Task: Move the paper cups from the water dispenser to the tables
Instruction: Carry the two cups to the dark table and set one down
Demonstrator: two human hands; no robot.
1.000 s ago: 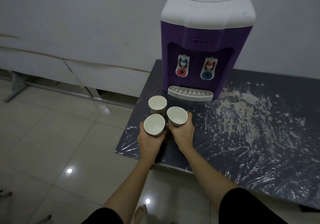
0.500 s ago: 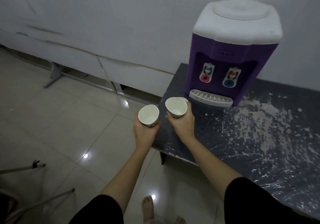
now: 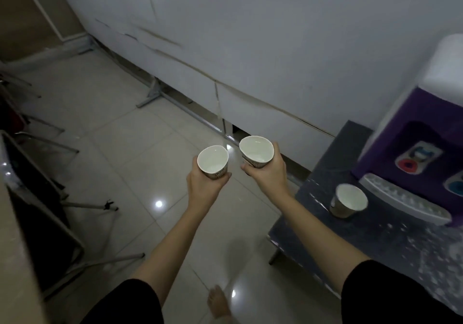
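Far left, a dark folding frame (image 3: pixel 42 213) now enters view; a second ago the view faced the dispenser squarely, so I judge the person has turned away to carry. Left hand (image 3: pixel 204 186) is wrapped around a white-lined printed paper cup (image 3: pixel 213 162), which half a second ago sat at the table edge and is now out over the pale tiled floor (image 3: pixel 125 153). Right hand (image 3: pixel 269 171) is closed on a second paper cup (image 3: pixel 256 151), tilted slightly toward me. Both forearms extended, cups near each other, not touching. A third paper cup (image 3: pixel 347 199) remains on the dark speckled table (image 3: pixel 375 243), beside the purple water dispenser (image 3: pixel 426 133). One trip left, I reckon.
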